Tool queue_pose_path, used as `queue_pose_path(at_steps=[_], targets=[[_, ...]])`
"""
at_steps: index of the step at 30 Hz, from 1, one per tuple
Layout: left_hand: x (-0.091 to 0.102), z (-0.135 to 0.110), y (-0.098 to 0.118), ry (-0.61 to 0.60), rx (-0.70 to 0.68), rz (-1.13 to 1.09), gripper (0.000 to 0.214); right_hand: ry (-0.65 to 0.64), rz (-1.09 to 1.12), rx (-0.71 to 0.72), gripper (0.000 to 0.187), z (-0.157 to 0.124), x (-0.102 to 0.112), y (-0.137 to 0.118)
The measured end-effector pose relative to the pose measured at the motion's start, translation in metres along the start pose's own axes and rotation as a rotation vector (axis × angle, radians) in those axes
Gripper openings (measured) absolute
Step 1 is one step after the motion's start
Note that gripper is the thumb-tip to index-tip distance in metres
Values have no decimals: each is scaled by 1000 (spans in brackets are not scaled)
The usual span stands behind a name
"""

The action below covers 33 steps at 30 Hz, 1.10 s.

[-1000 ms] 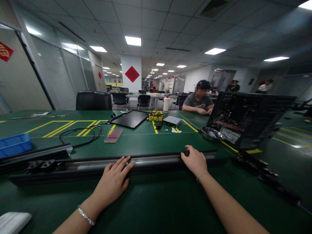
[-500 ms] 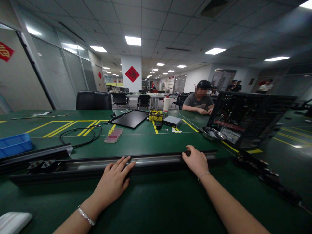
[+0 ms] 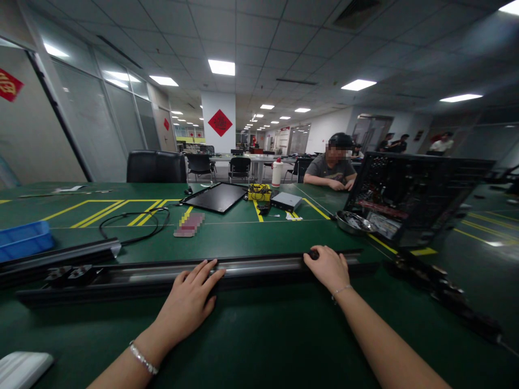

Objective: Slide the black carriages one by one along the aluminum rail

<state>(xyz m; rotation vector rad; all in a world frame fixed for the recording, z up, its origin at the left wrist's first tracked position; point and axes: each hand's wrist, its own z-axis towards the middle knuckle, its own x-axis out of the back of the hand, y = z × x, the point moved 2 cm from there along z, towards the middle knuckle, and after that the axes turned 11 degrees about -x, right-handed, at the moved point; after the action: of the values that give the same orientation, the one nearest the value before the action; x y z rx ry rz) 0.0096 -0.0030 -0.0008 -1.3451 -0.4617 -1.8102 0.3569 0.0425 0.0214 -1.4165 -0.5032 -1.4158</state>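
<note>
On the green table (image 3: 263,335), the long, black, silver-floored metal channel (image 3: 263,268) has the left hand (image 3: 188,297) spread loosely across its middle, seemingly steadying it, while the right hand (image 3: 329,267) pinches a small, round black piece (image 3: 313,254) near the channel's right end, likely calling for controlled finger pressure.

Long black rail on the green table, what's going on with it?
A person's left hand lies over the near edge of the rail, fingers spread; the right hand holds a small dark knob toward the rail's right end. Two black blocks sit toward its left end. Another person is across the table.
</note>
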Motion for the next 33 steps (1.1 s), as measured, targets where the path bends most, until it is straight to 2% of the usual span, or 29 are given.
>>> queue_pose_path(at_steps=[22, 33], targets=[[-2, -2, -2, 13, -8, 11, 55, 6, 0, -1, 36, -2, 4, -1], [-3, -1, -2, 12, -4, 0, 54, 11, 58, -15, 38, 3, 2, 8]])
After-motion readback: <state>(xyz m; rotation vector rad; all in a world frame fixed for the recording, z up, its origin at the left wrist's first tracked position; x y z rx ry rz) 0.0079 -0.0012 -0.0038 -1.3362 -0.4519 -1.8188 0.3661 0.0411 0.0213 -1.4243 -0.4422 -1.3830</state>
